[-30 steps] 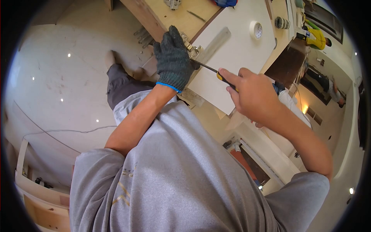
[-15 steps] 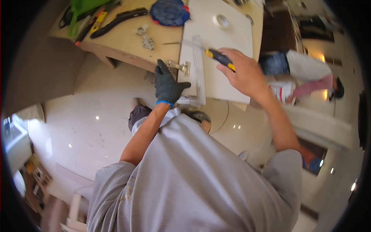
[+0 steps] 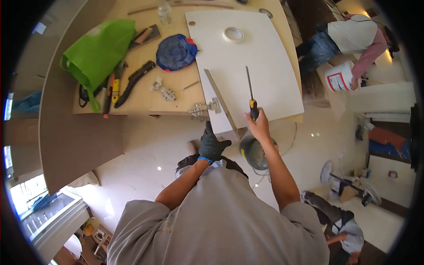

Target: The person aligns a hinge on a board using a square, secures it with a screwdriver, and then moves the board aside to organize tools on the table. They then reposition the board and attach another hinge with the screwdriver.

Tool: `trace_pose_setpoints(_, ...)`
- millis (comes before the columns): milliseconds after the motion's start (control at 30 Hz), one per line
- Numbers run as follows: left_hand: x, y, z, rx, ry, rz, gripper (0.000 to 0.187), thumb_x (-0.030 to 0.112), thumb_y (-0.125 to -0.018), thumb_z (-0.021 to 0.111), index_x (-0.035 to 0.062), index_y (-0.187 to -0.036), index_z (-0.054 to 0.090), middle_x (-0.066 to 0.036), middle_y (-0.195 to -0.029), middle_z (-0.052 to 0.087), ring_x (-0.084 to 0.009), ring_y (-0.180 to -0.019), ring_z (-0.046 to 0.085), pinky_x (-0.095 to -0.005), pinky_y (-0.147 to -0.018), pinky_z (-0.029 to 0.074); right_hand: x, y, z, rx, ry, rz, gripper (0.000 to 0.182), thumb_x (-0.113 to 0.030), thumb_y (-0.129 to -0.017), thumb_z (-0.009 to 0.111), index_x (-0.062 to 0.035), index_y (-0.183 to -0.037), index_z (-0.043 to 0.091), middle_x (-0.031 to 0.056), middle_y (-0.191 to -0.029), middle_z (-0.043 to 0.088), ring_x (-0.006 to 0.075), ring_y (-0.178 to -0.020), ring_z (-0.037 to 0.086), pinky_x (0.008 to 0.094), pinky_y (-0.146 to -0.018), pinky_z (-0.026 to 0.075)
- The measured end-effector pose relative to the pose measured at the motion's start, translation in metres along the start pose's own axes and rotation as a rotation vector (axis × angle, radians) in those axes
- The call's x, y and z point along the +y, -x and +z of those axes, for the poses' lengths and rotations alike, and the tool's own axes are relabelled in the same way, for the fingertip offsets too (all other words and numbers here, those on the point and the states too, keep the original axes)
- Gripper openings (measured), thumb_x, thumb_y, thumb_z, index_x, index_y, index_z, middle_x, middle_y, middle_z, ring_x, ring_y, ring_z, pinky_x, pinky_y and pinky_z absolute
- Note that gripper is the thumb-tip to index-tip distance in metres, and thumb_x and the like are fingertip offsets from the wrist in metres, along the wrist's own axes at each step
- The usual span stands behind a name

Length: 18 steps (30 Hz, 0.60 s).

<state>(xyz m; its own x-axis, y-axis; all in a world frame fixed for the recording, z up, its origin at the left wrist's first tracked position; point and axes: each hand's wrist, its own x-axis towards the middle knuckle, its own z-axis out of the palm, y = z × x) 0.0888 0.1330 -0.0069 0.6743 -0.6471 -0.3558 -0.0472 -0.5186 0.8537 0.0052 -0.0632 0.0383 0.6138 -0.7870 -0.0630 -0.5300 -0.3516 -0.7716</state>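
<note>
My right hand (image 3: 259,126) is wrapped round the black and yellow handle of a screwdriver (image 3: 252,104), its shaft pointing away over a white panel (image 3: 265,57). My left hand (image 3: 213,145), in a dark glove with a blue cuff, is at the panel's near edge, thumb and forefinger apart, just below a metal hinge (image 3: 213,106) fixed near the panel's left edge. Whether its fingertips touch the panel is unclear. A narrow strip (image 3: 221,101) lies slantwise on the panel beside the hinge. Loose hinges (image 3: 164,91) lie on the wooden table (image 3: 137,99).
A tape roll (image 3: 232,35) is on the panel. Left of it are a blue cloth bundle (image 3: 176,52), a green bag (image 3: 97,53) and tools. A dark bucket (image 3: 256,153) stands below the panel. One person holds a white bucket (image 3: 339,77) at right; another is at lower right.
The view has shifted, showing more of the table and room. The screwdriver now points away from me instead of to the left. My left hand is lower, away from the hinge.
</note>
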Motion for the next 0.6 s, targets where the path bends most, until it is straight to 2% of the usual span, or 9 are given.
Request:
trace_pose_setpoints(67, -0.021, -0.009, 0.004, -0.066, 0.136, -0.033, 0.129, 0.036, -0.064, 0.092, -0.0049, -0.156, 0.013, -0.03, -0.136, 0.058, -0.0442, -0.128, 0.055, -0.046, -0.106, 0.047, 0.013, 0.002, 0.008, -0.002, -0.003, 0.039, 0.04, -0.034, -0.089, 0.076, -0.0011, -0.1, 0.056, 0.0165, -0.082, 0.068, 0.0336, -0.077, 0.068, 0.0417, -0.073, 0.052)
trace_pose_setpoints(100, 0.0, -0.003, -0.007, -0.135, 0.027, -0.096, 0.119, 0.036, -0.067, 0.091, -0.0022, -0.156, 0.021, -0.026, -0.128, 0.065, -0.0407, -0.123, 0.061, -0.0433, -0.103, 0.05, 0.014, 0.006, 0.014, 0.014, 0.009, 0.094, 0.04, -0.035, -0.089, 0.076, -0.0011, -0.099, 0.056, 0.0163, -0.082, 0.068, 0.033, -0.076, 0.068, 0.0418, -0.073, 0.052)
trace_pose_setpoints(200, -0.067, -0.027, 0.012, -0.428, -0.387, 0.385, 0.089, 0.036, -0.077, 0.085, 0.0053, -0.149, 0.042, -0.021, -0.142, 0.056, -0.0389, -0.13, 0.054, -0.0432, -0.105, 0.047, 0.005, 0.01, 0.025, 0.073, -0.179, 0.097, 0.042, -0.036, -0.088, 0.076, -0.0012, -0.098, 0.056, 0.018, -0.08, 0.066, 0.0349, -0.076, 0.067, 0.0433, -0.072, 0.052)
trace_pose_setpoints(233, -0.069, -0.029, 0.019, -0.481, -0.478, 0.477, 0.087, 0.034, -0.079, 0.084, 0.0056, -0.15, 0.041, -0.021, -0.145, 0.054, -0.0369, -0.133, 0.052, -0.0426, -0.107, 0.046, 0.004, 0.012, 0.028, 0.067, -0.145, 0.106, 0.043, -0.037, -0.088, 0.076, -0.0008, -0.098, 0.056, 0.0196, -0.08, 0.066, 0.0362, -0.076, 0.067, 0.0441, -0.071, 0.051)
trace_pose_setpoints(300, -0.066, -0.022, 0.029, -0.568, -0.268, 0.342, 0.086, 0.03, -0.082, 0.083, 0.0056, -0.152, 0.039, -0.02, -0.148, 0.051, -0.0326, -0.138, 0.047, -0.0412, -0.111, 0.042, 0.009, 0.016, 0.033, 0.036, -0.197, 0.077, 0.044, -0.038, -0.087, 0.076, -0.0009, -0.1, 0.056, 0.0196, -0.079, 0.065, 0.0365, -0.076, 0.066, 0.0443, -0.071, 0.051)
trace_pose_setpoints(367, -0.014, 0.002, 0.022, -0.577, 0.321, -0.111, 0.085, 0.026, -0.084, 0.083, 0.0051, -0.153, 0.037, -0.018, -0.151, 0.048, -0.0281, -0.142, 0.042, -0.0398, -0.113, 0.039, 0.015, 0.016, 0.037, 0.044, -0.192, 0.026, 0.044, -0.038, -0.087, 0.077, -0.0009, -0.098, 0.056, 0.0187, -0.078, 0.065, 0.0357, -0.075, 0.066, 0.044, -0.07, 0.051)
trace_pose_setpoints(500, 0.009, -0.007, 0.037, -0.559, 0.209, -0.015, 0.09, 0.025, -0.082, 0.085, 0.0023, -0.154, 0.035, -0.016, -0.149, 0.051, -0.0259, -0.139, 0.047, -0.0394, -0.113, 0.04, 0.013, 0.029, 0.035, -0.009, -0.22, 0.026, 0.044, -0.039, -0.086, 0.077, -0.0004, -0.094, 0.057, 0.0173, -0.075, 0.064, 0.0341, -0.073, 0.066, 0.0437, -0.068, 0.05)
trace_pose_setpoints(533, 0.01, -0.01, 0.04, -0.489, 0.072, 0.117, 0.097, 0.049, -0.076, 0.083, 0.0053, -0.151, 0.041, -0.024, -0.141, 0.057, -0.0379, -0.133, 0.053, -0.0425, -0.108, 0.045, 0.015, 0.031, 0.036, -0.005, -0.246, 0.036, 0.045, -0.04, -0.086, 0.077, -0.0003, -0.093, 0.057, 0.0167, -0.075, 0.064, 0.0322, -0.073, 0.066, 0.0429, -0.067, 0.05)
trace_pose_setpoints(600, 0.022, -0.007, 0.035, -0.422, -0.026, 0.081, 0.084, 0.049, -0.078, 0.081, 0.0045, -0.143, 0.05, -0.024, -0.132, 0.062, -0.0376, -0.126, 0.058, -0.0428, -0.103, 0.047, 0.022, 0.036, 0.042, -0.006, -0.297, 0.07, 0.046, -0.041, -0.086, 0.078, -0.0001, -0.091, 0.057, 0.0155, -0.075, 0.065, 0.0284, -0.072, 0.066, 0.0414, -0.066, 0.05)
